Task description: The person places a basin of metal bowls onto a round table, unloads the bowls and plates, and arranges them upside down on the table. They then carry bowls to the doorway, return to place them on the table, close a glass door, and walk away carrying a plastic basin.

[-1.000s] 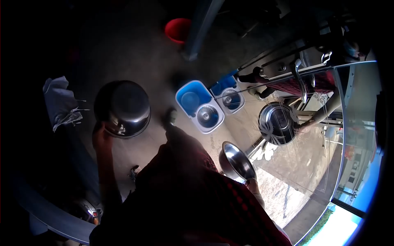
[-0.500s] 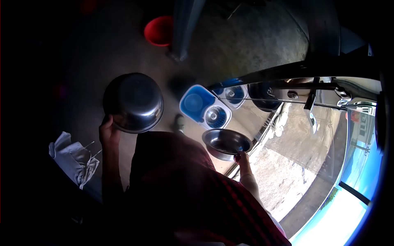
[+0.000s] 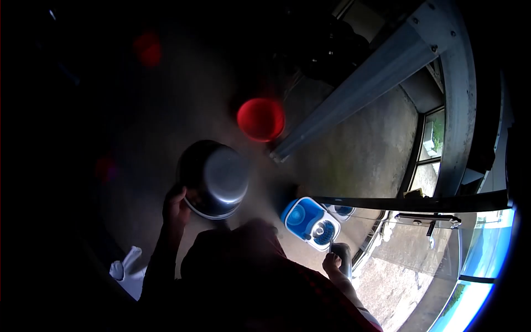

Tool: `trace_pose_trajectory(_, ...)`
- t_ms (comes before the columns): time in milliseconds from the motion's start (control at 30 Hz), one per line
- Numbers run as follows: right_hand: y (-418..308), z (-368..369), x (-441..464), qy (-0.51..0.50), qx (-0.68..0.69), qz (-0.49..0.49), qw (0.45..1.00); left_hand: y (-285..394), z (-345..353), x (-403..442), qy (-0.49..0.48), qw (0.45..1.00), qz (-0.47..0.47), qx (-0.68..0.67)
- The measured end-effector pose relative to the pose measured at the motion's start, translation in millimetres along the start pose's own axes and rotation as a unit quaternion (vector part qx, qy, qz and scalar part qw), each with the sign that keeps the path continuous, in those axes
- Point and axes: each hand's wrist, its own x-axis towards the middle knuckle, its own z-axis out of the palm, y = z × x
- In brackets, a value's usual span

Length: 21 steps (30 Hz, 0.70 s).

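Observation:
In dim light, my left hand (image 3: pixel 176 208) grips the rim of a large metal basin (image 3: pixel 215 180), whose rounded underside faces me. My right hand (image 3: pixel 332 263) is closed on the edge of a smaller metal bowl (image 3: pixel 344 257), tilted so that it shows narrow. Just beyond that bowl lies a blue and white mop bucket (image 3: pixel 303 219) with a round spinner basket. Its reflection shows in the glass beside it.
A red basin (image 3: pixel 260 119) stands on the floor near the foot of a slanted metal post (image 3: pixel 354 94). The glass door (image 3: pixel 415 243) with a handle is at the right. White cloth (image 3: pixel 131 274) lies lower left.
The view has swung, so the mop bucket and glass door sit lower and the red basin nearer the middle. The smaller bowl has tipped from facing up to nearly edge-on.

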Motion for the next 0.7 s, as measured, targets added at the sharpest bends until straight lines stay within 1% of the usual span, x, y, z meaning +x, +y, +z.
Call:
trace_pose_trajectory(67,-55,-1,-1,0.028,0.008,0.005,1.0,36,-29,25,-0.01,1.0,0.027,0.0)
trace_pose_trajectory(100,-43,31,9,-0.016,-0.153,-0.023,0.988,54,-43,38,-0.015,0.999,0.038,0.003)
trace_pose_trajectory(133,-41,51,16,-0.051,-0.217,-0.035,0.974,70,-49,48,0.003,0.998,0.06,0.016)
trace_pose_trajectory(167,-55,67,28,-0.068,-0.212,-0.043,0.974,87,-54,59,0.022,0.996,0.081,0.031)
trace_pose_trajectory(300,-128,115,80,-0.114,-0.156,-0.079,0.978,138,-85,117,0.017,0.987,0.159,0.028)
trace_pose_trajectory(400,-187,151,121,-0.157,-0.146,-0.118,0.97,179,-118,162,0.004,0.985,0.172,0.021)
trace_pose_trajectory(500,-249,171,173,-0.183,-0.147,-0.158,0.959,218,-117,207,0.024,0.984,0.175,-0.006)
trace_pose_trajectory(600,-304,181,225,-0.179,-0.163,-0.195,0.95,253,-116,253,0.076,0.983,0.165,0.032)
trace_pose_trajectory(633,-320,182,242,-0.17,-0.172,-0.209,0.948,258,-112,269,0.127,0.972,0.182,0.074)
trace_pose_trajectory(700,-350,187,273,-0.135,-0.194,-0.236,0.942,270,-84,298,0.092,0.983,0.162,0.0)
